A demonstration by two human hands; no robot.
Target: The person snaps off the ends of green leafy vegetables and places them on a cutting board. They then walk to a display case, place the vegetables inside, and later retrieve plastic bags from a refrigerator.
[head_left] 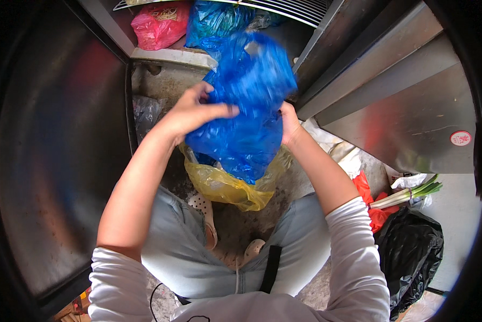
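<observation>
A blue plastic bag (241,129), its upper part smeared by motion, is held up in front of me between both hands. My left hand (195,112) is at its left side, with the thumb laid across the front and the fingers curled by the edge. On the opposite side my right hand (290,124) grips the bag; most of its fingers are hidden behind the plastic. Directly below hangs or lies a translucent yellow plastic bag (225,185), partly covered by the blue one. What the blue bag contains cannot be made out.
Beyond is an open steel cabinet with a wire shelf (289,9), a pink bag (159,26) and another blue bag (214,21). Metal doors flank me: a dark left door (64,155) and a right door (407,118). Spring onions (407,197) and a black bag (411,252) lie right.
</observation>
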